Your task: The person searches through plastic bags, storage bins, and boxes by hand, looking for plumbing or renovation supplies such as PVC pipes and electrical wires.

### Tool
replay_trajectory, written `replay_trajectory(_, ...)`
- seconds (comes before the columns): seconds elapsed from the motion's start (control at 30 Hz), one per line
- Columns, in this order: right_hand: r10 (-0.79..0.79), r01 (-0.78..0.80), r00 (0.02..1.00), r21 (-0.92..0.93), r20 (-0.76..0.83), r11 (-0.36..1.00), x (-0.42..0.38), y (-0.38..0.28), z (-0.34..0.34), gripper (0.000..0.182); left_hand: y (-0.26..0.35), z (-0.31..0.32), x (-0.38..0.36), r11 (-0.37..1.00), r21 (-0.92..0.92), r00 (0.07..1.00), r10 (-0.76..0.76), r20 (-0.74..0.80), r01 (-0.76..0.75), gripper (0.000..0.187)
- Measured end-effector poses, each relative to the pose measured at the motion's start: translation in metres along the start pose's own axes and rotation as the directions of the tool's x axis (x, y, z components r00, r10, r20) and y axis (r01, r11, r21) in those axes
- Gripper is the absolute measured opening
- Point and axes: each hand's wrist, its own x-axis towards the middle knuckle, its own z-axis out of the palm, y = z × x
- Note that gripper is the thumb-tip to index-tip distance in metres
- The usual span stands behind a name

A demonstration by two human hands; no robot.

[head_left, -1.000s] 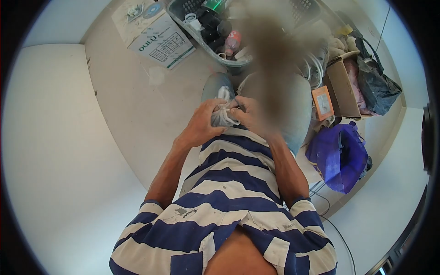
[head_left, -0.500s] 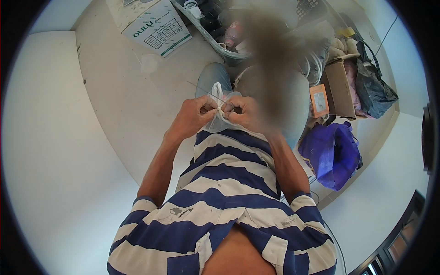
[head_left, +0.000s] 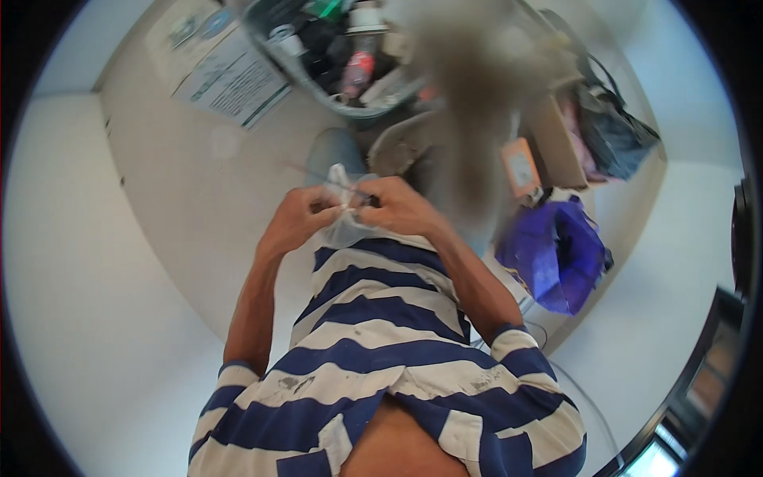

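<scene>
White wall [head_left: 95,278] at 9 o'clock. Printed carton [head_left: 230,83] between 10 and 11, standing on floor, lettering blurred. Left hand [head_left: 292,220] at 9, just off centre: fingers curled, thumb and fingertips nearly together, pinching the plastic bag's near side. Thin rod [head_left: 306,170] slants from about 10 down across the bag to the right hand's fingers; cannot tell which hand grips it. Plastic bag [head_left: 343,230], translucent, bunched between both hands, close to centre toward 10, in front of the striped shirt [head_left: 381,350] at 6. Grey crate [head_left: 373,109] between 11 and 12, loaded, holds a red-labelled bottle [head_left: 359,71]. Right hand [head_left: 401,207] at 1, near centre: fingers bent, tips almost closed on the bunched bag. Brown blur [head_left: 477,95] at 1, too smeared to identify. Orange box [head_left: 520,168] at 2, just beside open cardboard box [head_left: 556,143]. Purple bag [head_left: 560,254] at 3, mouth open. Dark bag [head_left: 616,131] at 2, farther out, against the cardboard box
</scene>
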Motion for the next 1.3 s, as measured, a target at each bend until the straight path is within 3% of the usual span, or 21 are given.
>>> replay_trajectory(0.17, 0.006, 0.001, 0.999, -0.15, 0.045, 0.989, -0.003, -0.013, -0.006, 0.025, -0.001, 0.008, 0.004, 1.0, -0.03, 0.999, 0.0, 0.032, 0.001, 0.019)
replay_trajectory(0.2, 0.007, -0.004, 1.0, -0.156, 0.023, 0.988, -0.002, -0.016, -0.006, 0.025, 0.001, 0.009, 0.005, 0.999, -0.039, 1.0, -0.012, 0.003, 0.013, 0.016)
replay_trajectory(0.27, -0.153, 0.113, 0.977, -0.249, -0.149, 0.962, -0.001, -0.021, -0.001, 0.02, 0.004, 0.011, 0.003, 0.999, -0.039, 1.0, -0.019, -0.01, 0.019, 0.014)
replay_trajectory(0.3, -0.171, 0.111, 0.977, -0.375, -0.129, 0.92, 0.0, -0.02, 0.002, 0.017, 0.006, 0.014, 0.004, 0.999, -0.013, 0.998, -0.032, -0.051, 0.031, 0.014)
replay_trajectory(0.33, -0.162, 0.091, 0.974, -0.382, -0.159, 0.92, -0.001, -0.021, 0.004, 0.017, 0.007, 0.017, 0.006, 0.999, 0.011, 0.995, -0.039, -0.088, 0.04, 0.014)
replay_trajectory(0.43, -0.152, 0.105, 0.988, -0.588, -0.031, 0.802, 0.002, -0.019, 0.01, 0.014, 0.006, 0.018, 0.008, 0.993, 0.121, 0.993, 0.001, -0.116, 0.013, 0.015)
replay_trajectory(0.57, -0.121, 0.058, 0.991, -0.609, -0.063, 0.791, 0.004, -0.02, 0.017, 0.018, 0.001, 0.026, 0.009, 0.987, 0.157, 0.99, 0.047, -0.132, -0.026, 0.017)
replay_trajectory(0.63, -0.142, 0.104, 0.99, -0.677, -0.001, 0.729, 0.005, -0.013, 0.02, 0.018, -0.003, 0.033, 0.009, 0.996, 0.074, 0.978, 0.054, -0.203, -0.04, 0.018)
replay_trajectory(0.87, -0.123, 0.103, 0.992, -0.64, 0.014, 0.761, 0.002, -0.01, 0.016, 0.022, -0.001, 0.039, 0.011, 0.996, 0.086, 0.976, 0.021, -0.218, -0.002, 0.016)
replay_trajectory(0.93, -0.162, 0.12, 0.986, -0.524, -0.034, 0.843, -0.001, -0.012, 0.014, 0.019, 0.0, 0.039, 0.011, 0.998, 0.041, 0.966, -0.039, -0.256, 0.051, 0.014)
replay_trajectory(1.07, -0.157, 0.125, 0.987, -0.499, -0.022, 0.857, 0.002, 0.002, 0.015, 0.019, 0.005, 0.041, 0.01, 0.999, 0.003, 0.959, -0.05, -0.277, 0.052, 0.011)
replay_trajectory(1.17, -0.124, 0.088, 0.991, -0.466, -0.047, 0.88, -0.003, -0.002, 0.008, 0.018, 0.009, 0.038, 0.012, 0.999, -0.047, 0.972, -0.033, -0.231, 0.023, 0.012)
replay_trajectory(1.23, -0.063, 0.04, 0.997, -0.441, -0.038, 0.896, -0.004, -0.008, 0.004, 0.016, 0.017, 0.034, 0.013, 0.992, 0.12, 0.991, 0.062, -0.119, -0.047, 0.012)
replay_trajectory(1.3, -0.072, 0.056, 0.997, -0.464, -0.015, 0.884, -0.004, -0.011, 0.003, 0.016, 0.018, 0.03, 0.014, 0.992, 0.128, 0.996, -0.002, -0.087, 0.013, 0.012)
